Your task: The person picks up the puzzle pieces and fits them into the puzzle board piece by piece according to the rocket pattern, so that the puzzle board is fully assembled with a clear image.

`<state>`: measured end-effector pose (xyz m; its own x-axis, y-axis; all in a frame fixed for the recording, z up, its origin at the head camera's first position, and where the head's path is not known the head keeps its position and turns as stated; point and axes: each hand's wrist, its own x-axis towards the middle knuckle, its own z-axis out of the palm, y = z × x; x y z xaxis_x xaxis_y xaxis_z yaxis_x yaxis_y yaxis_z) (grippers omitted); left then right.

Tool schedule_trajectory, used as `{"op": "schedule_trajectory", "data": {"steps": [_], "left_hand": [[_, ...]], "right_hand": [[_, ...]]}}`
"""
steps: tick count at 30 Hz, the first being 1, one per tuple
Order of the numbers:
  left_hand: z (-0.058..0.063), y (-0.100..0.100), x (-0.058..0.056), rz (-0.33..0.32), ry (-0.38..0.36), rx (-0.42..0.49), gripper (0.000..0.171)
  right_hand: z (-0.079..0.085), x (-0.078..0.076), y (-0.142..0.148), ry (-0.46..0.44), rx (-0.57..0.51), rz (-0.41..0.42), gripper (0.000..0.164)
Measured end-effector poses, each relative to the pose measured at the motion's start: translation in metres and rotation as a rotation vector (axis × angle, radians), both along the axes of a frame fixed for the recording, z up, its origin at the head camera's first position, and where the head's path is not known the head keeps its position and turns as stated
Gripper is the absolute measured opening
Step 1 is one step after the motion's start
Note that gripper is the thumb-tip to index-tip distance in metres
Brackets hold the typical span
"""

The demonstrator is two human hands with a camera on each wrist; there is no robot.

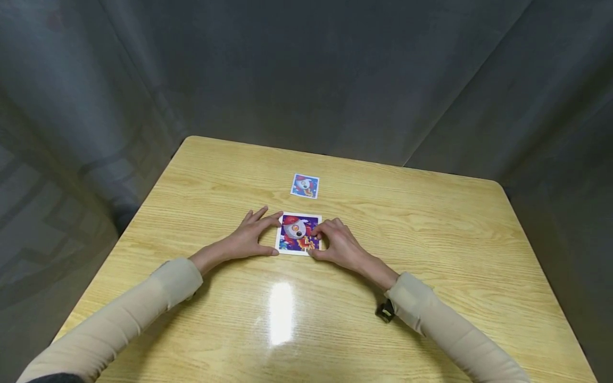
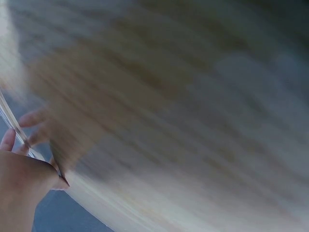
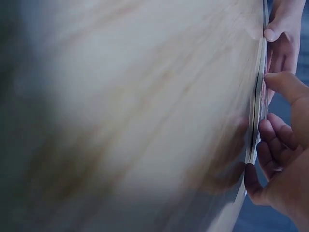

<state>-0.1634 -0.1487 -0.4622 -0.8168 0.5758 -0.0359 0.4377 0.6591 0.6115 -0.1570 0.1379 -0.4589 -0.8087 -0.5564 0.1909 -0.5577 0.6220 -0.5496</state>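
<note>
A square picture puzzle (image 1: 295, 227) in a white frame lies flat on the table, showing a cartoon rocket-like figure on purple. At its left side is my left hand (image 1: 249, 236), fingers fairly straight, fingertips at the upper left corner and thumb at the lower left. My right hand (image 1: 337, 244) holds the right side with curled fingers. Its index finger and thumb reach over the border onto the picture, by a small white mark near the lower right. In the right wrist view, my right hand (image 3: 285, 150) grips the puzzle's edge (image 3: 257, 101), seen nearly edge-on.
A smaller card (image 1: 305, 185) with a matching picture lies farther back on the wooden table (image 1: 407, 213). Dark grey curtains (image 1: 306, 80) hang behind and beside the table. A small black object (image 1: 385, 310) is at the right cuff.
</note>
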Motion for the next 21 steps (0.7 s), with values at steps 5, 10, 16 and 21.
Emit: {"op": "schedule_trajectory", "data": {"steps": [5,10,16,21], "left_hand": [[-0.0005,0.0003,0.0002,-0.002,0.002,0.005,0.065],[0.0007,0.001,0.0002,0.004,0.004,0.012,0.065],[0.0008,0.0004,0.0002,0.01,0.007,0.007,0.065],[0.0003,0.0006,-0.0001,0.005,0.01,0.01,0.065]], "right_hand": [[0.0003,-0.0002,-0.0016,-0.005,0.018,0.001,0.043],[-0.0005,-0.0009,-0.0018,-0.022,0.026,-0.002,0.042],[-0.0002,-0.0018,-0.0036,-0.036,0.016,-0.003,0.041],[0.0005,-0.0018,-0.0046,-0.049,0.019,-0.016,0.041]]}}
